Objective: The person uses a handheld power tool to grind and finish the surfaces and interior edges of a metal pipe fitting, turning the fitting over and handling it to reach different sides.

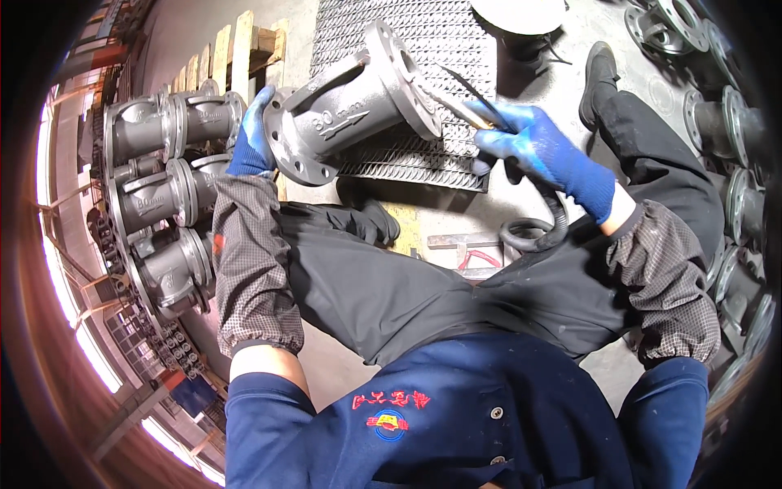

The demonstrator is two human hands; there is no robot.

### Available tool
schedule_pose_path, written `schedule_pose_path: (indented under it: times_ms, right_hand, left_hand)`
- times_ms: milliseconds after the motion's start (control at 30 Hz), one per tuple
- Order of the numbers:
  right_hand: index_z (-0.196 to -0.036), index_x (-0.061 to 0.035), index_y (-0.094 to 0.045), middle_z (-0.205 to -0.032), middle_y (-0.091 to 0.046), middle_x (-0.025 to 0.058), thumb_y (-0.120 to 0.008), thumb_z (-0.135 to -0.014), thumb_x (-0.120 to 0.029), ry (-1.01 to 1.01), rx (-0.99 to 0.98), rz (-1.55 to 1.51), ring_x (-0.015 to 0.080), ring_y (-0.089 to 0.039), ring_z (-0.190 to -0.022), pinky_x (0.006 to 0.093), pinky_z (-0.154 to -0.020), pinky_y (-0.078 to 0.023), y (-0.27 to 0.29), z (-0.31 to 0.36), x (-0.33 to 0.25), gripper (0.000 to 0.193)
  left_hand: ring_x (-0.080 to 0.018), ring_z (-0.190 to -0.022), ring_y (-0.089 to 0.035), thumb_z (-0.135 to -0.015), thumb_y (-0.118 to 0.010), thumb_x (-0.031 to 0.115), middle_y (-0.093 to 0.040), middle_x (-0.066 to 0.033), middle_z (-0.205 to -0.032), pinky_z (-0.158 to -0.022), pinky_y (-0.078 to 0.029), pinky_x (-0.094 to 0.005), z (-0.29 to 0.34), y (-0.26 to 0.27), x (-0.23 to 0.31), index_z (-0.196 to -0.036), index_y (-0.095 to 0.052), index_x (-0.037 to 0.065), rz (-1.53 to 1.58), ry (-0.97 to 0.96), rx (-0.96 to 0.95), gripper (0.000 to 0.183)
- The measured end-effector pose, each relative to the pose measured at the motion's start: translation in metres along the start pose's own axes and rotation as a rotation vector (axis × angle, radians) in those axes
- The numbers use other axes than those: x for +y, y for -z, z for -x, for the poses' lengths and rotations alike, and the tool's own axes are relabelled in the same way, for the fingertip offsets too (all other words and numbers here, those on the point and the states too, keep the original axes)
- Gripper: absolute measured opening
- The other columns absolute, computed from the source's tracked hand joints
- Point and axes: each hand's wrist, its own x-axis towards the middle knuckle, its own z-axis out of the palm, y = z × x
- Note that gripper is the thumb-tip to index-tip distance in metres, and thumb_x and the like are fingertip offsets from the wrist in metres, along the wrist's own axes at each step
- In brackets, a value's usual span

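A grey cast-metal flanged pipe body point(346, 114), with raised lettering on its side, sits tilted over a metal mesh grate point(407, 167). My left hand point(255, 137), in a blue glove, is closed on the rim of its near-left flange. In my right hand point(542, 145), also blue-gloved, is a slim hand tool point(460, 106) with a long metal shank and a dark lever-like strip. The tool's tip is at the face of the far-right flange; whether it touches cannot be made out. A ribbed black hose point(555, 216) hangs below my right hand.
Similar grey flanged bodies point(147, 200) are stacked at the left, and more flanged parts point(725, 126) stand along the right. A wooden pallet point(242, 53) is behind, with a round pale-topped stool point(521, 15) beyond the grate. Bars and a red-handled tool point(481, 259) lie between my legs.
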Motion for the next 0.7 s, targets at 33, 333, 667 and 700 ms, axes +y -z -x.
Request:
schedule_pose_path:
  times_ms: [33, 333, 667, 700]
  right_hand:
    - [-0.127, -0.0025, -0.052, -0.072, -0.061, 0.0008, -0.057, -0.087, -0.013, 0.021, 0.036, 0.120, 0.0017, -0.050, -0.054, 0.0167, -0.046, -0.038, 0.003, 0.000, -0.006, 0.042]
    - [-0.123, 0.0016, -0.055, -0.068, -0.060, 0.0041, -0.060, -0.082, -0.015, -0.282, -0.119, 0.343, 0.0076, -0.050, -0.046, 0.0208, -0.041, -0.039, 0.000, 0.025, -0.039, 0.045]
    - [-0.097, 0.0018, -0.063, -0.058, -0.061, 0.0043, -0.057, -0.083, -0.018, -0.269, -0.089, 0.291, 0.0058, -0.049, -0.043, 0.0217, -0.043, -0.038, -0.006, 0.028, -0.042, 0.025]
    - [-0.097, 0.0019, -0.062, -0.058, -0.061, 0.0044, -0.057, -0.083, -0.019, -0.274, -0.085, 0.286, 0.0058, -0.049, -0.044, 0.0217, -0.043, -0.038, -0.006, 0.027, -0.049, 0.025]
  left_hand:
    - [-0.0250, -0.103, -0.059, -0.090, -0.053, 0.033, -0.059, -0.0115, -0.115, -0.091, -0.048, -0.0386, -0.004, 0.009, 0.001, -0.124, -0.051, 0.004, 0.008, 0.016, -0.019, 0.045]
    - [-0.0249, -0.097, -0.063, -0.091, -0.051, 0.033, -0.061, -0.0144, -0.112, -0.083, -0.054, -0.0362, -0.009, 0.001, 0.002, -0.122, -0.052, 0.001, -0.044, -0.067, 0.078, 0.044]
    - [-0.0228, -0.102, -0.060, -0.090, -0.055, 0.030, -0.059, -0.0119, -0.114, -0.089, -0.050, -0.0342, -0.036, 0.028, -0.008, -0.126, -0.049, 0.001, -0.043, -0.143, 0.010, 0.047]
    - [-0.0227, -0.102, -0.060, -0.090, -0.054, 0.030, -0.059, -0.0120, -0.114, -0.089, -0.050, -0.0341, -0.030, 0.023, -0.005, -0.126, -0.049, 0.000, -0.029, -0.126, -0.011, 0.047]
